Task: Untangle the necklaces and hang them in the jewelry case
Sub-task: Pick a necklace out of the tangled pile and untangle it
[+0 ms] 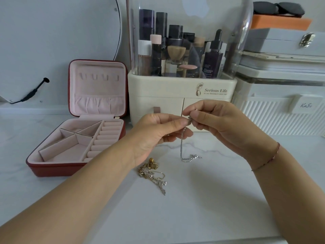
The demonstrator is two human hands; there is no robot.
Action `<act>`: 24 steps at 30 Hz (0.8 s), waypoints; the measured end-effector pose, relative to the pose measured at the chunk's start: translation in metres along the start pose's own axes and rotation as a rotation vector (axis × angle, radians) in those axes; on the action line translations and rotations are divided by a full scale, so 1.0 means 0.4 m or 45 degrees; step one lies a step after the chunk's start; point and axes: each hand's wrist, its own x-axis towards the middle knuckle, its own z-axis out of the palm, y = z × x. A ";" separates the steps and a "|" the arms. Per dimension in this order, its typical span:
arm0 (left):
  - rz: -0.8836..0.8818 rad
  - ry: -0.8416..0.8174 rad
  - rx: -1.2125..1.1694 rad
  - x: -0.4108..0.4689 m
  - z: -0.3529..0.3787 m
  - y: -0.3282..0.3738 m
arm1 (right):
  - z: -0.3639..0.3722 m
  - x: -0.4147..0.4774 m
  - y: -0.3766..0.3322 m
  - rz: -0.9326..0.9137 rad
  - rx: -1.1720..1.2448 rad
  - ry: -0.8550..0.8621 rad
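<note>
Just above the tabletop, the left hand [158, 136] and the right hand [226, 124] meet fingertip to fingertip. Each pinches the top of a thin silver necklace [182, 143] between thumb and forefinger, with the other fingers loosely curled behind. The chain drops straight down from the pinch, and its lower end lies in a small loop on the white marble tabletop [219, 199], between the two wrists. A thin red string bracelet [269, 159] circles the right wrist. Near the left wrist, on the person's side of it, a tangle of gold and silver necklaces [153, 175] rests on the marble, close to the hanging chain but apart from it. Further left sits the jewelry case [52, 170], red outside and pink inside. It is open, with its lid [98, 85] upright and showing a row of small hooks above a gathered pocket; the tray below is divided into compartments and ring rolls. Behind the hands stands a cream cosmetics organizer [175, 92] marked "Serious Life" – bottles crowd under its clear cover. A white ribbed storage box [281, 118] stands just to its right.
</note>
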 end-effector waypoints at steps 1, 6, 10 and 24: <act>-0.004 0.004 0.009 0.000 0.001 0.000 | 0.001 0.000 -0.001 -0.003 -0.004 0.000; -0.025 0.003 0.041 -0.003 0.003 0.002 | 0.004 -0.004 -0.005 0.013 -0.061 0.013; -0.023 0.046 0.027 0.001 0.001 0.001 | 0.004 -0.004 -0.005 0.041 -0.059 0.014; 0.010 0.030 0.087 0.007 -0.001 -0.008 | 0.000 0.002 -0.002 0.144 0.067 0.129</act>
